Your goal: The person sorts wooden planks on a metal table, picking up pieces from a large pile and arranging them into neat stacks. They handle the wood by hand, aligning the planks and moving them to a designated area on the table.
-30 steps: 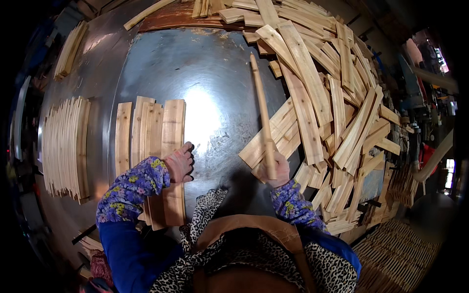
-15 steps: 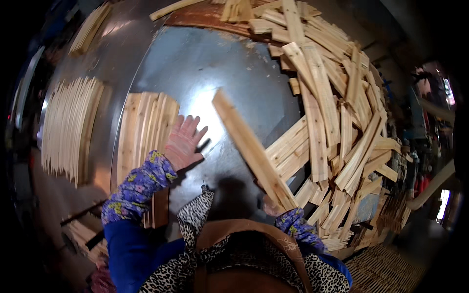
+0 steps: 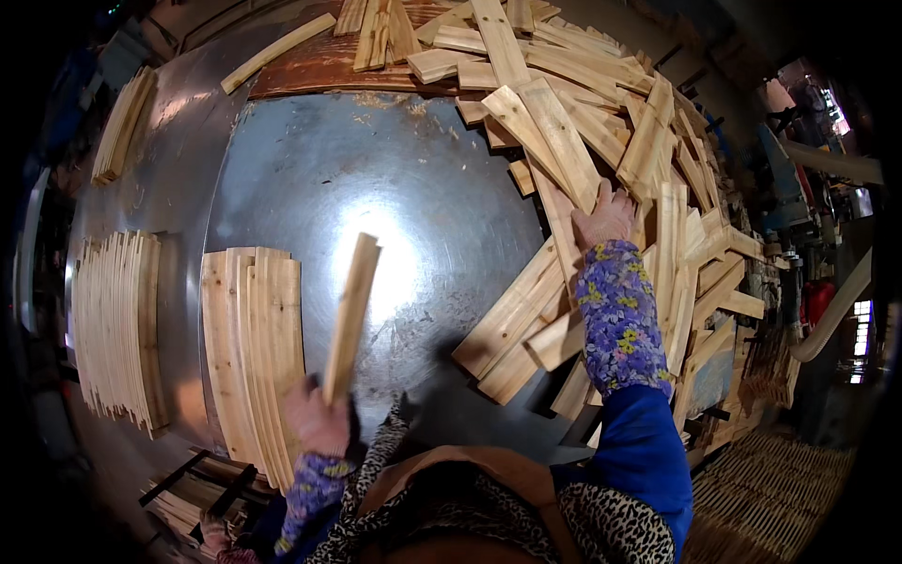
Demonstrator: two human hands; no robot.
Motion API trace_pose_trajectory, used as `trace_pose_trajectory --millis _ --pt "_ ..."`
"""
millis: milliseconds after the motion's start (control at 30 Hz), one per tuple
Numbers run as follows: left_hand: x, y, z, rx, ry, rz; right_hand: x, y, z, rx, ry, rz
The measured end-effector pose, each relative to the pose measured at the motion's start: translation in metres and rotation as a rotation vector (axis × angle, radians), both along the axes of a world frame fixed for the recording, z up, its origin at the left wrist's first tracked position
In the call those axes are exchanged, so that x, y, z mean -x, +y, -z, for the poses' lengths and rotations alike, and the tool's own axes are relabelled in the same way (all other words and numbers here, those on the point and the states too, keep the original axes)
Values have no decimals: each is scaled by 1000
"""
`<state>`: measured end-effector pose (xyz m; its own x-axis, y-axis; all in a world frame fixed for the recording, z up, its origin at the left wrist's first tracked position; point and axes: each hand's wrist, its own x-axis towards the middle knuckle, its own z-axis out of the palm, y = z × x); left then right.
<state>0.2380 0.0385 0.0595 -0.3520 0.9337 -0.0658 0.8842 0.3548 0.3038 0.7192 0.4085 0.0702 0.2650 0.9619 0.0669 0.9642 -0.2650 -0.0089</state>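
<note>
In my left hand (image 3: 318, 420) a short wooden board (image 3: 352, 315) stands on a tilt, with the fingers wrapped round its near end; hand and board are slightly blurred. Just left of it lies a row of boards (image 3: 252, 348), neatly set side by side. My right arm stretches out to the loose pile on the right. There my right hand (image 3: 606, 218) is closed at the near end of a pale board (image 3: 561, 132); its thumb is beside the board's tip, and part of the grip is hidden.
A second stack of thin boards (image 3: 115, 329) stands at the left, with a smaller bundle (image 3: 124, 127) beyond it. The pile spreads along the right side of the metal table (image 3: 310, 179). Another person's hand (image 3: 214, 531) shows at the lower left.
My left hand has come back from the row and now holds a board. My right hand has let go of the long board it held and reached forward onto the pile. The view has shifted.
</note>
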Motion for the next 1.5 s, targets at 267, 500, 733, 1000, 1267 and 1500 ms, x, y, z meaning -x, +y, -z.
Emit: trace_pose_trajectory --millis 267,500,733,1000,1267,1500 --pt "55 -10 2 -167 304 99 11 13 -22 130 -62 -25" --pt "-37 160 -69 -380 123 576 63 -16 -33 200 101 -465" --pt "-47 187 -50 533 -192 634 137 -135 -16 40 331 -1327" --pt "84 -9 -55 193 -379 -223 45 -284 17 40 222 -750" --pt "131 -138 9 -26 -409 -516 10 -398 88 -232 168 -284" --pt "164 -154 96 -1 134 -256 31 -420 64 -132 451 256"
